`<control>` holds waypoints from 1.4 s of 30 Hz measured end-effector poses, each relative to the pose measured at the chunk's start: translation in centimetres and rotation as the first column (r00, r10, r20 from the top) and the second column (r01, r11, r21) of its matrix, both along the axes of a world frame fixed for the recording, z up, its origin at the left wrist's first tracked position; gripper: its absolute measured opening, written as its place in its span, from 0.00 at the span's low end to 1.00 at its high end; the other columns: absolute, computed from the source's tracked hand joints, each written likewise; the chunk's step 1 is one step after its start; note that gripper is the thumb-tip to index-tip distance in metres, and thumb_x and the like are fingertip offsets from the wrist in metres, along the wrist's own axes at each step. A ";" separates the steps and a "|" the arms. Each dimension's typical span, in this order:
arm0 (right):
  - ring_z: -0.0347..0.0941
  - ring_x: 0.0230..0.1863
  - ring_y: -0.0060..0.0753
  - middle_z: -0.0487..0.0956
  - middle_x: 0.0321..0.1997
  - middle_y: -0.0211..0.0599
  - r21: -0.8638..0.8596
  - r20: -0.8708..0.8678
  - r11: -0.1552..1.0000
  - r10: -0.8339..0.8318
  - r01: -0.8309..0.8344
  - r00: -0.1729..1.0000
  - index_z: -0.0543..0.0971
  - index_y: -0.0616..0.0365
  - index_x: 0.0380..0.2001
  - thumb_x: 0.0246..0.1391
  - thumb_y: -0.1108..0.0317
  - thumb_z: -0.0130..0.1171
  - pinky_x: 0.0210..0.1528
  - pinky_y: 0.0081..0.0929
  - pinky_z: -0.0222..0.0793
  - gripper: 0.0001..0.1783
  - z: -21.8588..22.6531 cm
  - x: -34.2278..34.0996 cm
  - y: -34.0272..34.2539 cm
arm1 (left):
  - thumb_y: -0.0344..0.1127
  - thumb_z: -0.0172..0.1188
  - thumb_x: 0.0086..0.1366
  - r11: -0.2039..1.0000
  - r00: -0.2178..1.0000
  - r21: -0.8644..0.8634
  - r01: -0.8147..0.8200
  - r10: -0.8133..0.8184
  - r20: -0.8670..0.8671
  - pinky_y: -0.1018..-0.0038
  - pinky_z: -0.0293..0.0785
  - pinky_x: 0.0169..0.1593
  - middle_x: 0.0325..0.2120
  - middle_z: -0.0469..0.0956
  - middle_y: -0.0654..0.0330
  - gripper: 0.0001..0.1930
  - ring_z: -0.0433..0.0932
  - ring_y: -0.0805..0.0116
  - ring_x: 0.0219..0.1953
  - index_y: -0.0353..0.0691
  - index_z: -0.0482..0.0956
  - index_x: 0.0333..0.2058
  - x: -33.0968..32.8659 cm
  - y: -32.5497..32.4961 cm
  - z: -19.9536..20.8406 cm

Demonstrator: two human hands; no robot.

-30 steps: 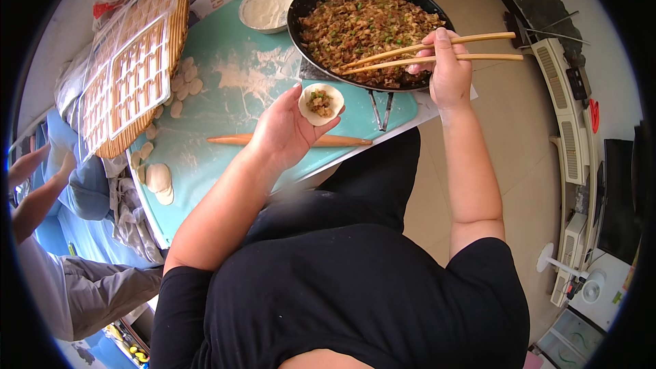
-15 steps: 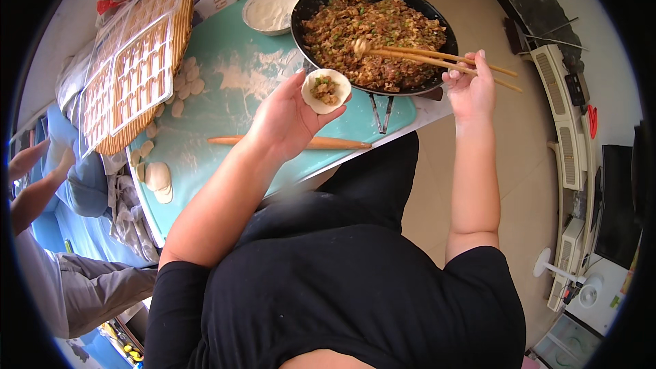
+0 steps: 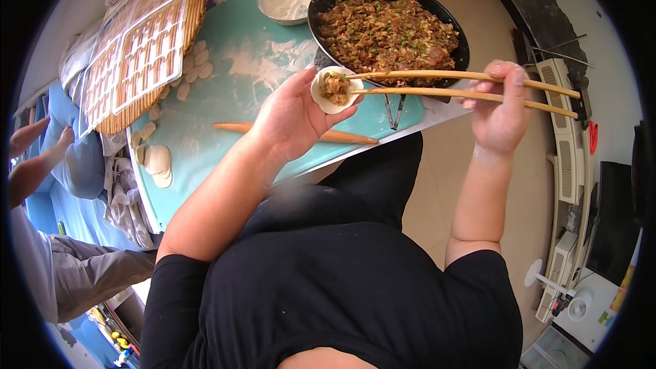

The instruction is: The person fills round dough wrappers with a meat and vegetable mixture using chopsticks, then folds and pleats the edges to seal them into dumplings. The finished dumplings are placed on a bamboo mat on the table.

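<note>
Left hand (image 3: 290, 119) cups wrapper (image 3: 336, 89) just below pan (image 3: 316, 10); right hand (image 3: 502, 113) pinches chopsticks (image 3: 471, 86), tips w/ filling on wrapper.

Beige floor (image 3: 437, 164), white wall (image 3: 601, 41), a small white fan (image 3: 547, 280), perhaps a dark screen (image 3: 608, 232).

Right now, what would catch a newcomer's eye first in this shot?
The left hand cups a round dumpling wrapper with filling at the centre, while the right hand brings long wooden chopsticks to it. Just behind sits a big black pan of minced filling on the turquoise mat.
</note>
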State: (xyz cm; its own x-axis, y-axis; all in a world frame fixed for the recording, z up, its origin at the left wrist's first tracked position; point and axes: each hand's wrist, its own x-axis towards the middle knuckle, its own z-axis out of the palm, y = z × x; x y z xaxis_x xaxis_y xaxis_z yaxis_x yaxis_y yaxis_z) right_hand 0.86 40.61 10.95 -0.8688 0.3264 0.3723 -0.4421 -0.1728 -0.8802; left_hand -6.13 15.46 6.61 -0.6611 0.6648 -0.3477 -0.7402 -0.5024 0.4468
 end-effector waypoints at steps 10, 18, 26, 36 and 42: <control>0.65 0.16 0.28 0.68 0.17 0.29 -0.142 0.156 0.989 0.053 -0.030 0.986 0.69 0.55 0.26 0.61 0.53 0.41 0.21 0.30 0.68 0.18 -1.6 -1.3 -2.0 | 0.47 0.35 0.69 0.996 0.999 0.081 0.046 -0.045 -0.011 0.62 0.68 0.55 0.53 0.64 0.45 0.26 0.65 0.47 0.55 0.28 0.57 0.54 0.7 -1.6 0.6; 0.65 0.15 0.28 0.68 0.17 0.29 -0.211 0.186 0.976 0.088 -0.047 0.979 0.69 0.54 0.26 0.61 0.53 0.42 0.21 0.30 0.69 0.18 -1.3 -1.7 -3.2 | 0.48 0.35 0.69 0.996 0.999 0.073 0.051 -0.050 -0.014 0.63 0.69 0.54 0.52 0.64 0.44 0.27 0.65 0.46 0.55 0.26 0.58 0.53 1.2 -2.5 0.9; 0.65 0.16 0.25 0.68 0.18 0.27 -0.229 0.149 0.972 0.098 -0.062 0.984 0.69 0.53 0.26 0.61 0.53 0.42 0.22 0.28 0.68 0.17 -0.7 -2.0 -3.2 | 0.47 0.33 0.69 0.997 0.999 0.061 0.037 -0.038 0.003 0.63 0.69 0.54 0.52 0.64 0.43 0.27 0.65 0.46 0.55 0.25 0.58 0.53 1.5 -3.2 0.6; 0.64 0.16 0.22 0.67 0.19 0.23 -0.269 0.250 0.963 0.088 -0.019 0.964 0.69 0.49 0.25 0.61 0.53 0.42 0.21 0.24 0.66 0.16 -1.1 -2.2 -3.9 | 0.47 0.34 0.69 0.998 1.000 0.063 0.011 -0.011 0.001 0.65 0.69 0.54 0.51 0.65 0.43 0.27 0.66 0.47 0.54 0.25 0.62 0.50 1.9 -3.6 0.8; 0.63 0.15 0.21 0.67 0.19 0.23 -0.206 0.238 0.975 0.136 -0.087 0.962 0.69 0.49 0.25 0.61 0.53 0.41 0.19 0.23 0.66 0.16 -1.9 -2.4 -3.9 | 0.47 0.35 0.69 0.993 0.999 0.106 0.051 -0.050 -0.009 0.65 0.70 0.54 0.51 0.65 0.43 0.26 0.66 0.48 0.54 0.26 0.60 0.51 2.0 -3.9 0.7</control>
